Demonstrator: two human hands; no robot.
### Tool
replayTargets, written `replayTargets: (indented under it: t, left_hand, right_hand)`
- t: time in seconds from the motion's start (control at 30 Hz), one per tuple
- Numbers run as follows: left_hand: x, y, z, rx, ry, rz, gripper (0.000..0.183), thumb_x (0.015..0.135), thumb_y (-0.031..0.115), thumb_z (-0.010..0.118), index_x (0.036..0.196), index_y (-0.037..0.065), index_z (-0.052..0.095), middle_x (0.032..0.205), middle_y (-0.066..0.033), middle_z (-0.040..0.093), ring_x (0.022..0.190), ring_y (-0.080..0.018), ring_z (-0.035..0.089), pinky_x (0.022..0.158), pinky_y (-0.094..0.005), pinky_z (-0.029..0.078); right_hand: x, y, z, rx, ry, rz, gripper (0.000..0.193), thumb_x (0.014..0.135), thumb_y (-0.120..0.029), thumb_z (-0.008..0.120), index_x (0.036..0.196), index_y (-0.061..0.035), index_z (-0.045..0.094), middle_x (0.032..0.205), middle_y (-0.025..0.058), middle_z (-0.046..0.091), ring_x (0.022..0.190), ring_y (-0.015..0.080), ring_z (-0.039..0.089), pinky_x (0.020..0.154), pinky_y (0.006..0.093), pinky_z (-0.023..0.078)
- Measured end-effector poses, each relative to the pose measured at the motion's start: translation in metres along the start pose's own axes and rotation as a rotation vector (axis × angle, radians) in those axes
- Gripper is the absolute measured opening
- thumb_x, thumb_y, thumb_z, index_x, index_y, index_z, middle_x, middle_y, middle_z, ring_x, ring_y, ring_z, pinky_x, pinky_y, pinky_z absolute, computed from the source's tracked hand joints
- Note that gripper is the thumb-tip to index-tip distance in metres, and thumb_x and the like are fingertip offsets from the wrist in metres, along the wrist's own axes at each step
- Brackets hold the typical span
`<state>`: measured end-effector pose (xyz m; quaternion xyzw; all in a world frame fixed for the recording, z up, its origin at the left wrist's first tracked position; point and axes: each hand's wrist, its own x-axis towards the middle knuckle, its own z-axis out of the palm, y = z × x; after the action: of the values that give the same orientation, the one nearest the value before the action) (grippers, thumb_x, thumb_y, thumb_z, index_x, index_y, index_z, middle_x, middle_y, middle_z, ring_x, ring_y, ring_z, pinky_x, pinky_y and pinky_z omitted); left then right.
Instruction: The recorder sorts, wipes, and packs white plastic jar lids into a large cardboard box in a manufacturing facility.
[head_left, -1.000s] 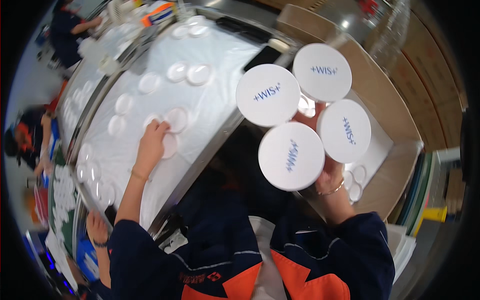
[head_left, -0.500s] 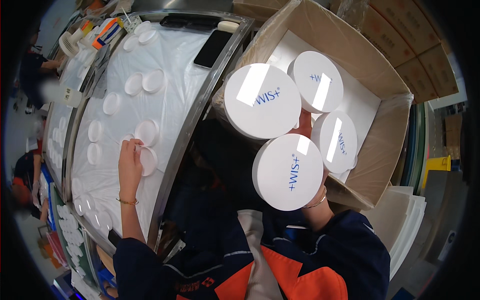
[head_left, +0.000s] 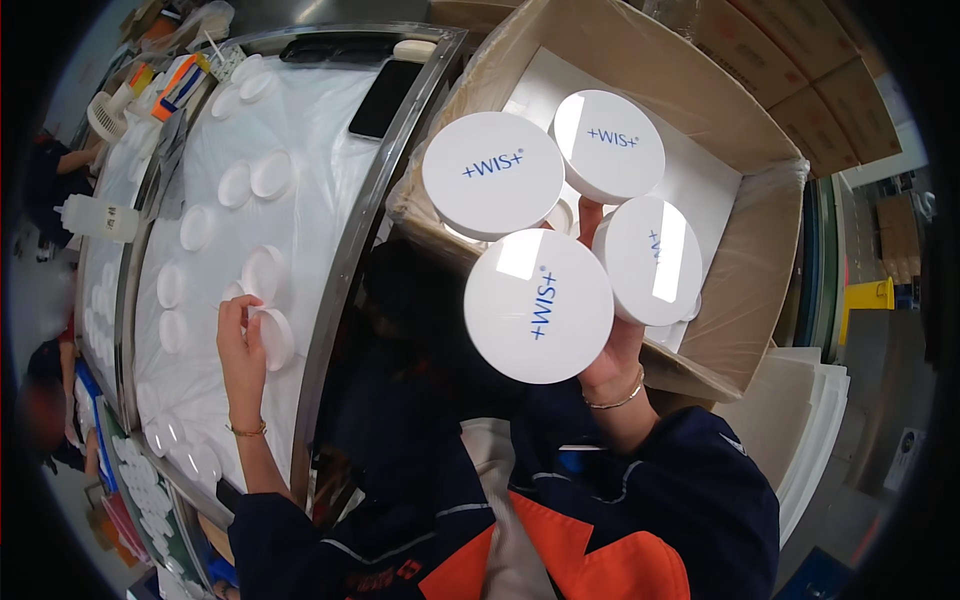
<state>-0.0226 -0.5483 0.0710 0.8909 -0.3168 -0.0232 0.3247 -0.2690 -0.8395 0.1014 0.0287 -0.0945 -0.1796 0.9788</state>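
My right hand [head_left: 612, 368] is partly hidden beneath several round white lids with blue print. It grips them in a fanned cluster over the near left part of the cardboard box. The front lid [head_left: 538, 306] faces up, with one lid [head_left: 493, 173] to its far left, one [head_left: 609, 146] at the back and one [head_left: 650, 260] on the right. A finger shows in the gap between them. On the left, my left hand [head_left: 240, 345] has its fingers closed at the rim of a white lid [head_left: 274, 338] on the plastic-covered table. Another white lid [head_left: 264, 274] lies just beyond those fingers.
The cardboard box [head_left: 770, 240] has a plastic liner and white sheets inside. More white lids [head_left: 270, 175] lie scattered on the table, whose metal rim [head_left: 350, 250] runs beside me. A black phone [head_left: 386, 99] lies at its far right corner. Stacked cartons [head_left: 810, 70] stand behind the box.
The cluster of lids in my right hand has tilted and shifted slightly left and up in the view. My left hand is still at the same lid; the whole view has shifted a little.
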Motion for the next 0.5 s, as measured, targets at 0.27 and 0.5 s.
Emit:
replayTargets:
  t: [0.27, 0.5]
  left_hand:
    - [-0.002, 0.000, -0.003, -0.018, 0.086, -0.057, 0.017, 0.089, -0.004, 0.047, 0.101, 0.002, 0.057, 0.090, -0.0051, 0.048, 0.079, -0.0160, 0.045, 0.073, -0.0276, 0.042]
    - [-0.020, 0.015, -0.020, -0.462, 0.615, 0.032, 0.042, 0.088, 0.006, 0.060, 0.126, 0.002, 0.045, 0.125, -0.0119, 0.051, 0.114, -0.0202, 0.054, 0.089, -0.0297, 0.050]
  right_hand:
    - [0.003, 0.002, 0.005, -0.293, 0.065, -0.066, 0.071, 0.088, -0.048, 0.058, 0.144, -0.0120, 0.034, 0.151, 0.0141, 0.030, 0.137, 0.0279, 0.032, 0.112, 0.0468, 0.030]
    - [0.029, -0.124, -0.006, -1.704, 0.405, -0.383, 0.037, 0.093, -0.008, 0.055, 0.129, -0.0066, 0.048, 0.127, 0.0122, 0.053, 0.110, 0.0211, 0.056, 0.092, 0.0338, 0.048]
